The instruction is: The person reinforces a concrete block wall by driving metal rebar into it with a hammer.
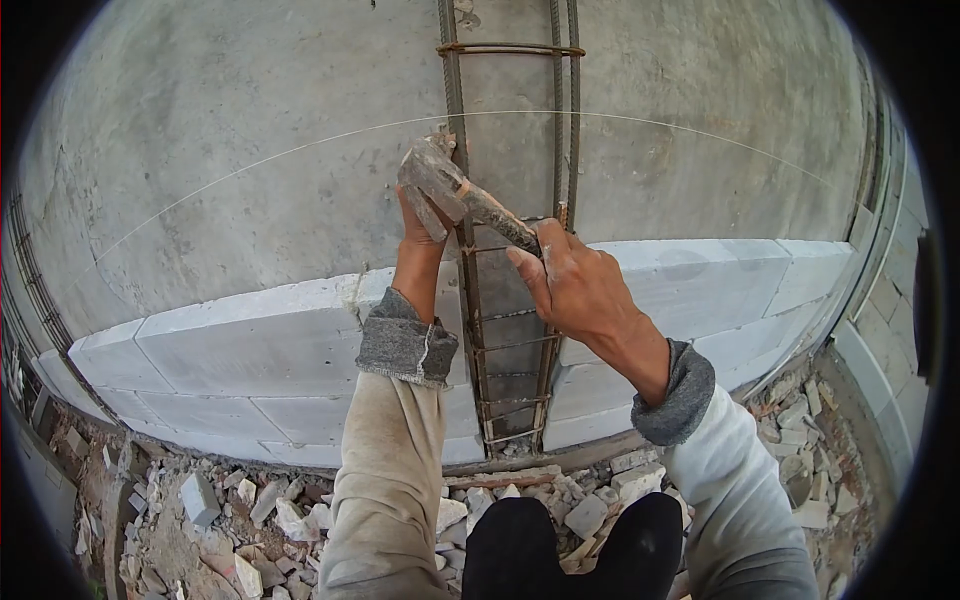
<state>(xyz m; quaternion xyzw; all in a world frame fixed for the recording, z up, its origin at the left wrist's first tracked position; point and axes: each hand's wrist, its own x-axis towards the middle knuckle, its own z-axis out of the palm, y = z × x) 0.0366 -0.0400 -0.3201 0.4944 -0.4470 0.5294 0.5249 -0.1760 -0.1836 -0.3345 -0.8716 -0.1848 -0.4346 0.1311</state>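
My right hand [583, 280] is wrapped round the handle of a claw hammer [490, 212], whose head lies up and to the left, over my other hand. Beside the upright steel rebar cage [475, 330], my left hand [420, 228] is raised against the grey wall [270, 140]. The hammer head covers most of its fingers, so what they hold, if anything, is hidden. White blocks [270, 335] stand in courses on both sides of the cage.
A thin string [345, 135] curves across the grey wall above the blocks. Broken rubble [270, 510] covers the ground below. More rebar [40, 290] stands at the far left, and a pale ledge [875, 375] runs along the right.
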